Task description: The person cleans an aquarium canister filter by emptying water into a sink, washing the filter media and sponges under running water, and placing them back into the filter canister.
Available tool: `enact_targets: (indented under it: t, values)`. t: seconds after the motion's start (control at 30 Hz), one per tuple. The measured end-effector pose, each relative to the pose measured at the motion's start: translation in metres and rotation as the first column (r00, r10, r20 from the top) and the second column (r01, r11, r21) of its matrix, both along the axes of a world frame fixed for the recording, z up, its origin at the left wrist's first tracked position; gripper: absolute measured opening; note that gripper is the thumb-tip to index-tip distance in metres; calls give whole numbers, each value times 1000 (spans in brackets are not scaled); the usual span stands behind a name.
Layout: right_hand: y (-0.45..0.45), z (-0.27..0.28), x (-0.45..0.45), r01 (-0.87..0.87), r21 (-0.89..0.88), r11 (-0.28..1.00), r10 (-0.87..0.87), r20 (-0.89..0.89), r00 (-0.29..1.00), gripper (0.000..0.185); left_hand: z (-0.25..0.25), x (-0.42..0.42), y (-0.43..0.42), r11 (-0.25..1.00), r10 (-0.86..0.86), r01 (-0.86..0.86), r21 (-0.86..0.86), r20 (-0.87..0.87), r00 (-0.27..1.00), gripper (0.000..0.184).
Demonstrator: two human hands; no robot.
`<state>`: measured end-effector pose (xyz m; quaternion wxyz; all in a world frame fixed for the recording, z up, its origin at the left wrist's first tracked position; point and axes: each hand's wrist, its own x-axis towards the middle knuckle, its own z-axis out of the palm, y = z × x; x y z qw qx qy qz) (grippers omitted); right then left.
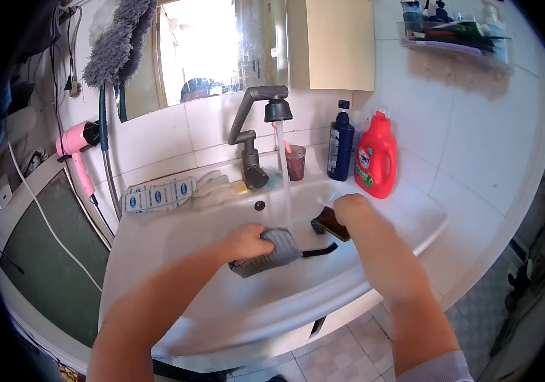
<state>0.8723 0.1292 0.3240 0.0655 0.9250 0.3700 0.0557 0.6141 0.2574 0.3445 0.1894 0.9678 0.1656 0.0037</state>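
Grey piece [280, 247] (left hand [247, 242]) lengthwise toward upper right

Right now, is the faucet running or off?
Running: a stream of water drops from the faucet toward the sink; whether it hits the grey piece in the left hand, I cannot tell.

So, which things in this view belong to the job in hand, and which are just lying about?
Likely in use:
- grey item, in the left hand
- brown item, in the right hand
- tap, running
- sink

Apparently just there, untouched:
- dark blue bottle
- red bottle
- cup
- pink hair dryer
- grey duster
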Motion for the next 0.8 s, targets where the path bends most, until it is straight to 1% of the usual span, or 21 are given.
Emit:
enact_targets:
  t: [0.03,0.07,0.1,0.13,0.2,0.23,0.3,0.33,0.4,0.43,0.5,0.53,0.57,0.6,0.63,0.67,0.7,0.73,0.77,0.8]
  values:
    - [0,1,-9,1,6,1000,-1,0,1000,28,2,-4,5,932,63,-26,-363,91,994,32]
    - [-1,3,-18,-8,-31,999,7,-37,999,28,6,-7,9,738,158,-10,-675,159,975,31]
    - [-2,11,-29,-22,-71,997,16,-73,997,28,17,-11,0,616,251,-52,-786,133,959,32]
    - [-5,16,-33,-27,-69,997,22,-69,997,28,17,-11,2,617,256,-52,-785,137,957,32]
    - [-12,21,-36,-28,-129,991,13,-115,993,30,13,-10,6,505,275,50,-862,216,937,36]
    - [-15,24,-30,-29,-127,991,14,-115,993,30,18,-12,2,507,276,49,-861,216,937,36]
    - [-22,30,-9,63,-47,997,-74,-262,962,30,27,-12,-7,385,375,10,-923,166,912,38]
    - [-27,31,-4,63,-47,997,-73,-259,963,30,28,-11,-11,386,375,12,-923,169,912,38]
    - [-35,33,1,99,-31,995,-101,-84,991,34,31,-6,-17,446,420,54,-893,262,869,36]
    - [-36,32,-2,102,-33,994,-104,-80,991,34,28,-2,-20,444,418,59,-894,265,869,36]
    - [-32,30,-10,92,178,980,-105,68,992,40,22,10,-18,430,473,157,-889,369,800,35]
    - [-25,30,-15,41,279,959,-48,18,999,41,22,15,-16,436,470,165,-885,380,797,35]
    - [-14,31,-19,-8,378,926,18,-24,1000,42,24,21,-14,462,492,139,-876,383,782,35]
    - [-4,33,-27,53,552,832,172,-348,922,47,24,27,-13,484,510,110,-868,382,770,35]
    - [6,30,-40,185,670,718,365,-590,720,53,25,30,-14,485,503,112,-868,381,776,35]
    - [-4,44,-80,339,673,657,486,-722,493,68,30,35,-15,356,621,49,-933,276,733,34]
    - [-9,56,-108,371,618,693,532,-786,316,75,34,40,-16,216,720,-1,-976,158,676,33]
    - [-7,58,-120,342,652,677,607,-757,242,81,32,44,-17,219,718,1,-976,161,677,33]
    - [-3,60,-127,359,645,675,597,-763,247,89,31,49,-16,196,732,17,-980,158,662,33]
    - [-2,61,-132,356,647,674,600,-761,248,89,32,50,-18,172,746,34,-984,153,648,34]
